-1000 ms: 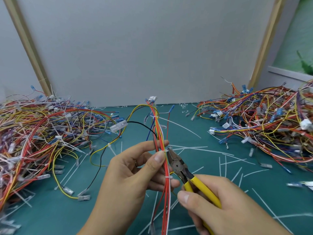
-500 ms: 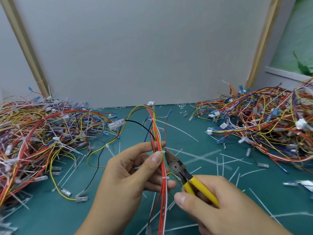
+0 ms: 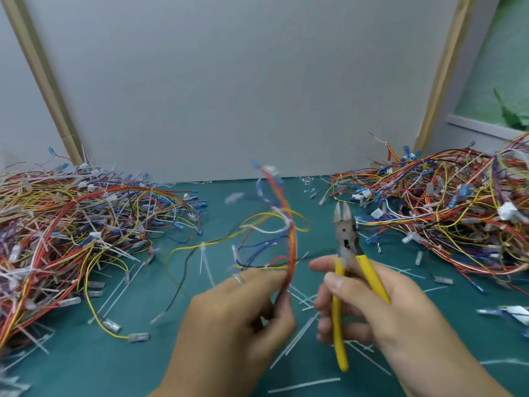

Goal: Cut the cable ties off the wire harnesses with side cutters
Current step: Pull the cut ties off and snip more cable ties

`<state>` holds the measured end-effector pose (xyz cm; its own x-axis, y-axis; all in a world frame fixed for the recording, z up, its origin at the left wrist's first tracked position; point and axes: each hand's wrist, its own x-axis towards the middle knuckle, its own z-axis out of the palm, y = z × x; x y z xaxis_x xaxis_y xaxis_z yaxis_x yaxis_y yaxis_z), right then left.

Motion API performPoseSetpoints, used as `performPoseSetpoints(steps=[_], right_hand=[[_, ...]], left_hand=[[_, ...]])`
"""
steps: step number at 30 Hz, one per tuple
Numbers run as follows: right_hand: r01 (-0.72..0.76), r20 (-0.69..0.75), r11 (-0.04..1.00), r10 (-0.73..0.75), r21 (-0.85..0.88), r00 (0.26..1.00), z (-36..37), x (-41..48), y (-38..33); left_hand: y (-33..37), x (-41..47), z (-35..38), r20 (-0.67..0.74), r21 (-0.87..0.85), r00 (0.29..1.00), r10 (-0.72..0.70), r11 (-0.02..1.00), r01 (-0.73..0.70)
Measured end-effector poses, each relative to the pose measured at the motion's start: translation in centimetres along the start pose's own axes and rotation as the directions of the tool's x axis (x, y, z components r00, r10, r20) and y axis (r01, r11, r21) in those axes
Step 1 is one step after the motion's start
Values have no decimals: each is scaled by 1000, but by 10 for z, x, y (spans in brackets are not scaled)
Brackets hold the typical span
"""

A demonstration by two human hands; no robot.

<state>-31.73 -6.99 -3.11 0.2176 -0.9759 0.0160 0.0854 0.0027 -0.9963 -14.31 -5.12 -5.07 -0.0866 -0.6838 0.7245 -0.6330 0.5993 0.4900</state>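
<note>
My left hand [image 3: 234,319] grips a wire harness [image 3: 289,242] of red, orange, yellow and blue wires near its lower end; the bundle rises from my fingers, blurred by motion, with loose wires fanning out to the left. My right hand [image 3: 380,316] holds yellow-handled side cutters [image 3: 347,242] upright, their jaws slightly apart and pointing up, to the right of the harness and not touching it. A small white cable tie [image 3: 267,266] seems to sit on the wires just above my left fingers.
A big heap of harnesses [image 3: 65,233] covers the left of the green mat [image 3: 217,204]; another heap [image 3: 446,213] fills the right. Cut white tie strips [image 3: 303,330] litter the mat around my hands. A grey board stands behind.
The cutters have come away from the harness and now point upward to its right. My left hand turned over and swung the bundle, whose wires have spread out.
</note>
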Motion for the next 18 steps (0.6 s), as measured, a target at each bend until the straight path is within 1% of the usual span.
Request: performPoseSetpoints(steps=[2, 3, 6, 8, 14, 16, 18], right_hand=[[-42, -4, 993, 42, 112, 999, -1, 3, 0], [-58, -5, 986, 60, 158, 998, -1, 3, 1], [-59, 4, 974, 60, 218, 998, -3, 5, 5], [-53, -8, 974, 56, 222, 998, -6, 5, 8], [-44, -25, 974, 51, 222, 998, -3, 7, 7], [-22, -28, 981, 28, 195, 999, -3, 7, 7], [-8, -40, 983, 16, 181, 999, -4, 8, 8]], left_hand=[[1, -1, 3, 66, 149, 983, 171, 973, -179], [1, -1, 3, 89, 207, 969, 231, 947, -245], [2, 1, 1, 149, 317, 944, 294, 890, -327], [3, 1, 0, 178, 328, 940, 293, 883, -337], [3, -1, 0, 184, 301, 948, 260, 903, -306], [3, -3, 0, 175, 249, 956, 236, 929, -275], [3, -3, -2, 106, 115, 980, 169, 977, -181]])
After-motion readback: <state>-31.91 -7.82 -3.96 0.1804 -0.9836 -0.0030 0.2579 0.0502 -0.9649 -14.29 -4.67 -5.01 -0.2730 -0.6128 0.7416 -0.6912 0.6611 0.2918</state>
